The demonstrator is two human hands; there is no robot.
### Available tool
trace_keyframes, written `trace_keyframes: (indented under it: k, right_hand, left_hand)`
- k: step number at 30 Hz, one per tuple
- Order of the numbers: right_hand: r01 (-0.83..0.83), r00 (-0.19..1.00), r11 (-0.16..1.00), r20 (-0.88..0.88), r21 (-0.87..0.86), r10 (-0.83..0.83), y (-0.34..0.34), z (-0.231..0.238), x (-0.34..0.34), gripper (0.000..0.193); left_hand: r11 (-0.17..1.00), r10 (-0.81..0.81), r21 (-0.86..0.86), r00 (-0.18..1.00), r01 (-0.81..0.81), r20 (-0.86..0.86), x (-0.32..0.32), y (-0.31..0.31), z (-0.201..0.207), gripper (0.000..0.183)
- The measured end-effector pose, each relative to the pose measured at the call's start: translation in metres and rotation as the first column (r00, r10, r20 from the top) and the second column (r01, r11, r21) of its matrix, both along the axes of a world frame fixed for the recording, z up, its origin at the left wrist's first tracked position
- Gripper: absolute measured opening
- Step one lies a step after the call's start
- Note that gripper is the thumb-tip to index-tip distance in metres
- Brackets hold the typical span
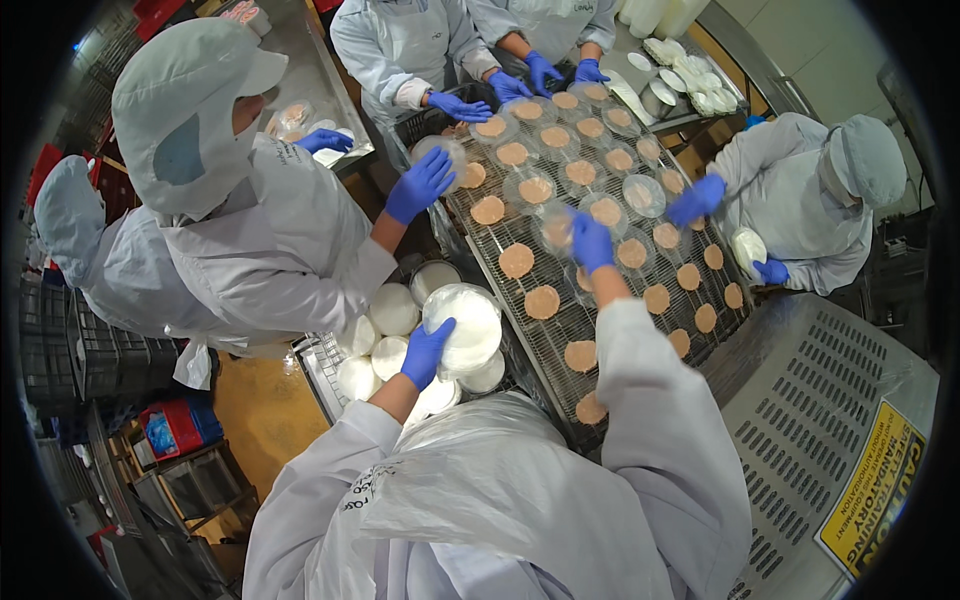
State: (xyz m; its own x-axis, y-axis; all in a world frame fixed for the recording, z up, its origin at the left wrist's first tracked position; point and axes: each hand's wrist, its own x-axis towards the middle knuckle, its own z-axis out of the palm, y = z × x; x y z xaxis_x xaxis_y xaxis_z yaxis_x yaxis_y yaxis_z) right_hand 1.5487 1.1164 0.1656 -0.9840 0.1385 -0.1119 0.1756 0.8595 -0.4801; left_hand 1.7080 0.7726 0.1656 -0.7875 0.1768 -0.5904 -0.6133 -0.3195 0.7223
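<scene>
My left hand [425, 354], in a blue glove, grips a thick stack of round white film sheets [470, 325] above a tray at the conveyor's left side. My right hand [593, 245], also gloved in blue, reaches over the wire-mesh conveyor [610, 350]. Its fingers are pinched at the edge of a clear round film sheet [555, 230], which is blurred over a flat pinkish-tan patty. Rows of such patties [515, 261] lie on the mesh. Many farther ones, such as the patty [535, 190] beyond my right hand, have clear round sheets on them; the nearer ones are bare.
White round stacks [393, 310] fill the tray beside my left hand. Co-workers' gloved hands reach over the belt at the left [420, 185], far end [510, 86] and right [697, 200]. A slotted metal cover [800, 440] with a yellow sign stands at the near right.
</scene>
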Motion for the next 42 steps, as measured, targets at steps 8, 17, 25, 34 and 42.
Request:
trace_keyframes:
  k: [8,17,25,34,42]
  right_hand:
    - [0.244,0.968,0.960,-0.094,0.141,-0.232,0.049,-0.041,-0.003,0.026]
    - [0.656,0.669,0.752,-0.507,0.061,-0.543,0.091,0.042,0.118,0.027]
    - [0.089,0.992,0.848,0.118,-0.522,-0.032,-0.052,0.034,0.116,0.040]
    - [0.012,1.000,0.950,0.019,-0.311,-0.006,-0.050,0.001,0.118,0.030]
    - [0.457,0.880,0.869,-0.235,0.190,-0.412,0.118,0.027,0.158,0.035]
  left_hand:
    - [0.998,-0.016,0.055,0.999,0.017,-0.034,-0.011,0.020,-0.002,0.042]
    - [0.996,-0.087,0.004,0.993,0.088,-0.086,-0.007,0.031,-0.015,0.051]
    - [0.993,-0.082,0.062,0.974,0.097,-0.210,-0.009,0.055,-0.022,0.048]
    - [0.997,-0.057,0.048,0.984,0.066,-0.171,0.014,0.039,-0.018,0.045]
    - [0.997,-0.021,0.068,0.991,0.030,-0.129,0.039,0.034,-0.031,0.044]
